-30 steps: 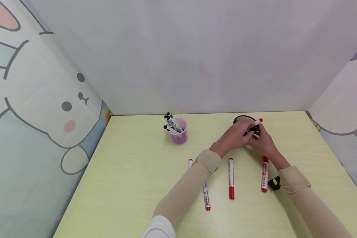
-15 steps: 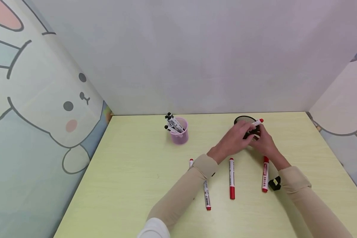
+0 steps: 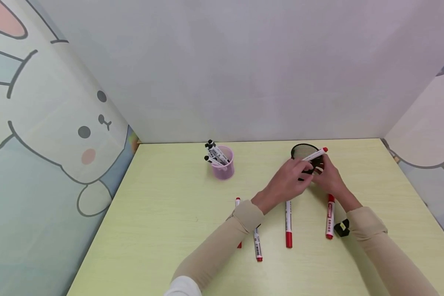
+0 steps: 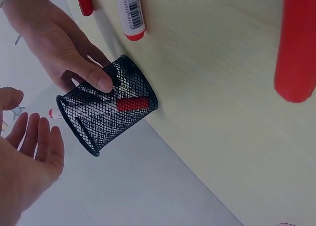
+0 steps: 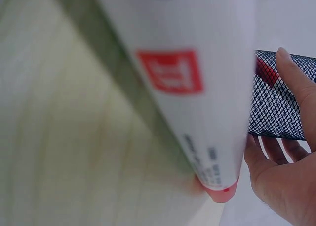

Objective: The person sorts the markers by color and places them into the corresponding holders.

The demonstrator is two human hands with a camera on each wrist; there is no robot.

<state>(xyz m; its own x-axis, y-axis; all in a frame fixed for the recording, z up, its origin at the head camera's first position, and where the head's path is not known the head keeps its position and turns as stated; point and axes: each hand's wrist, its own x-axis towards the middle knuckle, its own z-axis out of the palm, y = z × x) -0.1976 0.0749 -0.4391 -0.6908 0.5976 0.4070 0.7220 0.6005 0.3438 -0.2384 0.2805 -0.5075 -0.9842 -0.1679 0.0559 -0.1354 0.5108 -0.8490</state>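
Observation:
A black mesh pen cup (image 3: 302, 150) stands at the back right of the table. My right hand (image 3: 330, 176) grips its side, thumb and fingers round the mesh in the right wrist view. Inside the cup leans a red-capped white marker (image 3: 315, 155); its red lower part shows through the mesh in the left wrist view, and its other end pokes out over the rim. My left hand (image 4: 29, 174) is just outside the cup's mouth, fingers loosely bent and holding nothing. In the head view this left hand (image 3: 290, 179) overlaps the cup's near side.
Red markers lie on the table, including one in the middle (image 3: 288, 226), one at right (image 3: 329, 218) and one partly under my left sleeve (image 3: 257, 246). A pink cup (image 3: 223, 172) holds black-capped markers. A small black object (image 3: 342, 227) lies by my right sleeve.
My left hand has let go of the marker and drawn back toward me and to the left, leaving the marker in the mesh cup. My right hand stays on the cup.

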